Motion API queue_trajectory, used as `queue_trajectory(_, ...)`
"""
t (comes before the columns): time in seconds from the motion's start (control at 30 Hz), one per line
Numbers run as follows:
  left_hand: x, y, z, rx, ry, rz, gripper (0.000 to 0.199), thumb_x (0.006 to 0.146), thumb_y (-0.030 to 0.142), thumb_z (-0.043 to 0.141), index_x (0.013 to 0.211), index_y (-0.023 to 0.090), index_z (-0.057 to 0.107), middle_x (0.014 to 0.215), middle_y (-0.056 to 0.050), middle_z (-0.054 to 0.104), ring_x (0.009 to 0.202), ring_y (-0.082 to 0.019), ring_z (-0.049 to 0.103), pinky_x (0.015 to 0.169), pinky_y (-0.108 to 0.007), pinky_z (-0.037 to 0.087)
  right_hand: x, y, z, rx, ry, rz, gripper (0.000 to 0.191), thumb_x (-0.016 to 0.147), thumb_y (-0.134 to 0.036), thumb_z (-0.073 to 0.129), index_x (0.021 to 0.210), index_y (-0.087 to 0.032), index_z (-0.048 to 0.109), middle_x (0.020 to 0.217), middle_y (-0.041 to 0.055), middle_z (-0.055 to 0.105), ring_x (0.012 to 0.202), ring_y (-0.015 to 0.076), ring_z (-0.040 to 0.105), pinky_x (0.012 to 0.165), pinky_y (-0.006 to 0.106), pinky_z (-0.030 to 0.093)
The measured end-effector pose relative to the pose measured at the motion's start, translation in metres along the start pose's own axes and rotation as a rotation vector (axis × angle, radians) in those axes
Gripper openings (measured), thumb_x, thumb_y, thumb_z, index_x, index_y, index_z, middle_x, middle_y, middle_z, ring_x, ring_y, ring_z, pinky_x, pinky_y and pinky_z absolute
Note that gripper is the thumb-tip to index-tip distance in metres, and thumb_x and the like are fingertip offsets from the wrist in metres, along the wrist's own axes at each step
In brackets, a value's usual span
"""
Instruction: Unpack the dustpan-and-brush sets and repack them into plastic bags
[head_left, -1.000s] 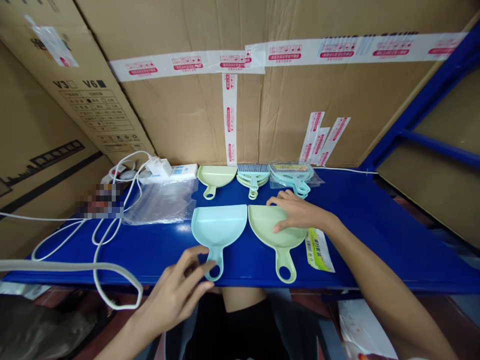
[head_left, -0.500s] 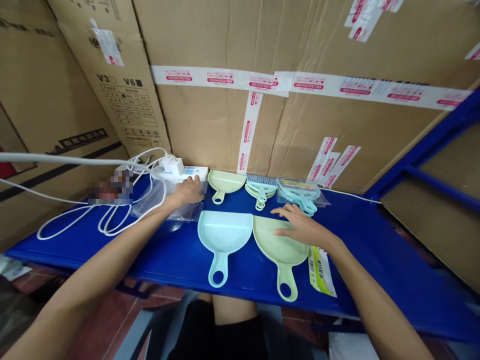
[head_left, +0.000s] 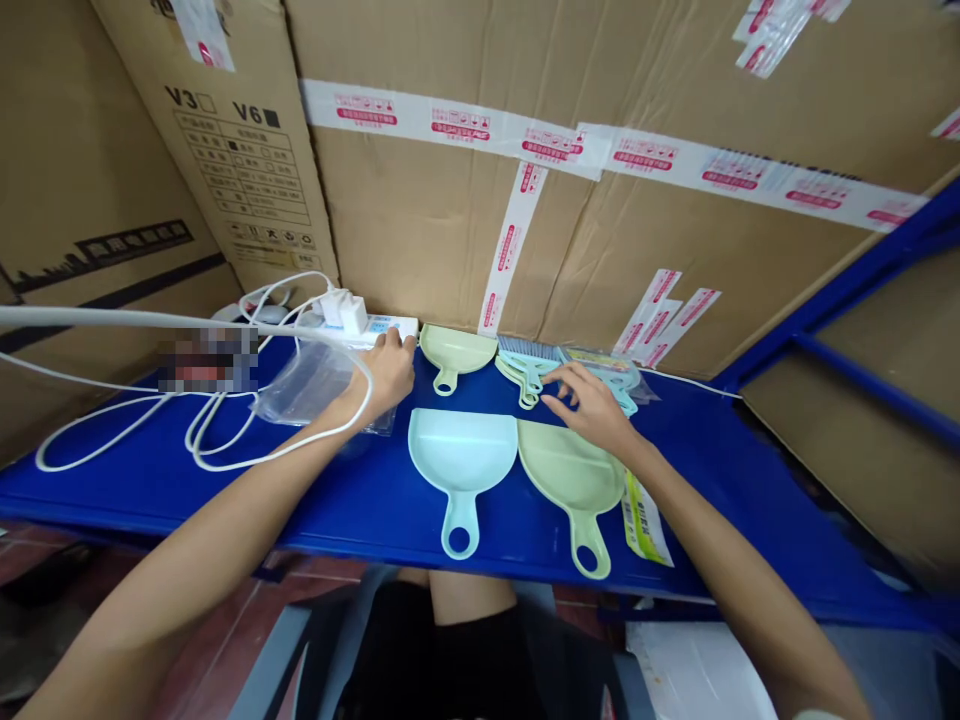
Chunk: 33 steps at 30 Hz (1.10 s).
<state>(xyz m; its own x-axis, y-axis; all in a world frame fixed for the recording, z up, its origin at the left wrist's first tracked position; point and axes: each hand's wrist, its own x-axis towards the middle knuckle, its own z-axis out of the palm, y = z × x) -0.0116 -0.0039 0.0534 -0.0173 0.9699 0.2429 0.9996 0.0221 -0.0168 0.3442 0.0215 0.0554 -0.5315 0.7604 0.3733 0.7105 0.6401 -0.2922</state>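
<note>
My left hand (head_left: 388,370), its fingers bent but apart and holding nothing visible, is over the clear plastic bags (head_left: 300,385), close to the white power strip (head_left: 401,327). My right hand (head_left: 591,402) is open, with thumb and fingers apart near the handle of a light blue brush (head_left: 534,370). That brush lies partly over light green pieces (head_left: 511,376). In front, a light blue dustpan (head_left: 461,455) and a light green dustpan (head_left: 566,470) lie side by side, handles toward me. Another green dustpan (head_left: 456,350) lies at the back.
Bagged light blue pieces (head_left: 624,378) lie at the back right. A yellow-green printed packet (head_left: 645,520) is beside the green dustpan. White cables (head_left: 202,440) loop over the blue table (head_left: 337,525) at left. Cardboard (head_left: 420,230) walls the back; a blue metal frame (head_left: 862,390) stands right.
My right hand has moved off the front green dustpan toward the brush. The left hand's fingers are more bent near the power strip. The camera view has shifted slightly.
</note>
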Motion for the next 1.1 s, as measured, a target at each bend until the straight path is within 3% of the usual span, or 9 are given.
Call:
queue_trajectory(0.17,-0.005,0.01,-0.004,-0.086,0.103,0.05,0.033,0.102,0.016,0.044,0.127,0.012,0.065,0.132,-0.021,0.059,0.124,-0.036,0.064,0.086,-0.041,0.06,0.035,-0.016,0.004,-0.038,-0.244,-0.025,0.019,0.1,-0.033,0.064,0.112,-0.019,0.071,0.117,0.0092,0.071,0.078,0.0168,0.069,0.08,0.032,0.05)
queue_trajectory(0.3,-0.005,0.011,-0.006,-0.123,0.144,0.096,0.034,0.103,0.017,0.042,0.126,0.013,0.066,0.134,-0.02,0.059,0.123,-0.035,0.065,0.083,-0.041,0.059,0.047,-0.023,0.004,0.046,-0.244,-0.016,0.018,0.1,-0.031,0.063,0.098,-0.018,0.076,0.09,0.0054,0.079,0.081,0.0204,0.073,0.079,0.031,0.05)
queue_trajectory(0.4,-0.006,0.009,-0.008,-0.133,0.162,0.102,0.034,0.104,0.018,0.041,0.125,0.014,0.067,0.133,-0.019,0.06,0.121,-0.034,0.066,0.082,-0.04,0.059,0.049,-0.025,-0.003,0.07,-0.083,-0.008,0.019,0.098,-0.031,0.065,0.093,-0.019,0.079,0.081,0.0032,0.08,0.073,0.02,0.074,0.074,0.03,0.052)
queue_trajectory(0.57,-0.005,0.007,-0.006,-0.135,0.21,0.113,0.033,0.103,0.018,0.042,0.122,0.014,0.069,0.131,-0.018,0.062,0.115,-0.034,0.069,0.077,-0.04,0.057,0.041,-0.039,-0.031,0.063,0.282,0.103,0.032,0.103,-0.039,0.059,0.099,-0.015,0.08,0.09,0.0097,0.083,0.078,0.0241,0.078,0.077,0.034,0.06)
queue_trajectory(0.67,-0.005,0.007,-0.004,-0.148,0.223,0.129,0.033,0.103,0.018,0.041,0.12,0.014,0.07,0.131,-0.017,0.062,0.112,-0.034,0.07,0.077,-0.041,0.056,0.017,-0.071,-0.044,0.086,0.506,0.048,0.028,0.103,-0.041,0.066,0.099,-0.017,0.081,0.087,0.0088,0.082,0.072,0.0248,0.078,0.073,0.037,0.063)
queue_trajectory(0.77,-0.005,0.007,-0.003,-0.174,0.216,0.131,0.034,0.103,0.017,0.042,0.121,0.014,0.07,0.132,-0.017,0.062,0.112,-0.034,0.07,0.079,-0.042,0.055,-0.023,-0.117,-0.039,-0.02,0.568,-0.106,0.016,0.103,-0.03,0.069,0.094,-0.026,0.082,0.09,0.0044,0.083,0.084,0.0267,0.079,0.083,0.042,0.064)
queue_trajectory(0.87,-0.005,0.007,-0.005,-0.193,0.214,0.116,0.034,0.103,0.018,0.042,0.121,0.015,0.07,0.133,-0.018,0.062,0.113,-0.034,0.069,0.081,-0.041,0.055,-0.065,-0.155,-0.013,-0.079,0.383,-0.344,0.025,0.102,-0.014,0.065,0.112,-0.031,0.08,0.1,0.0024,0.082,0.084,0.0255,0.077,0.076,0.04,0.066)
queue_trajectory(0.97,-0.006,0.007,-0.007,-0.205,0.219,0.104,0.034,0.104,0.019,0.041,0.121,0.014,0.07,0.132,-0.018,0.062,0.112,-0.034,0.069,0.083,-0.041,0.054,-0.088,-0.175,0.017,-0.109,0.151,-0.542,0.028,0.104,-0.008,0.058,0.12,-0.021,0.077,0.1,0.0075,0.08,0.081,0.0236,0.073,0.07,0.037,0.064)
queue_trajectory(1.1,-0.006,0.007,-0.009,-0.231,0.187,0.102,0.034,0.105,0.019,0.042,0.122,0.014,0.07,0.133,-0.018,0.062,0.113,-0.033,0.069,0.086,-0.041,0.054,-0.091,-0.181,0.035,-0.2,0.049,-0.581,0.018,0.104,-0.016,0.062,0.112,-0.014,0.078,0.097,0.0113,0.075,0.081,0.0227,0.07,0.067,0.035,0.061)
